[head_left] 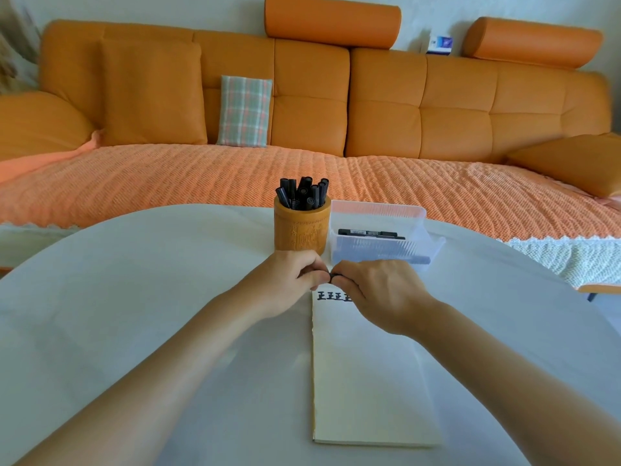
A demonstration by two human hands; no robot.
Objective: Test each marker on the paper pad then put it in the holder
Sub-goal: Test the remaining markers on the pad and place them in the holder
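Both my hands meet over the top edge of the paper pad (363, 381), just in front of the holder. My left hand (289, 280) and my right hand (376, 290) each pinch one end of a black marker (332, 276), mostly hidden by my fingers. Black test marks (331, 295) run along the top of the pad, partly under my right hand. The carved orange-brown holder (300, 230) stands upright with several black markers (304, 193) in it. To its right a clear plastic box (383, 243) holds a few more black markers (369, 233).
Everything lies on a round white table (134, 280). Behind it runs an orange sofa (336, 105) with an orange woven throw, a plaid cushion (245, 111) and bolsters. A small chair edge (598, 289) shows at the right.
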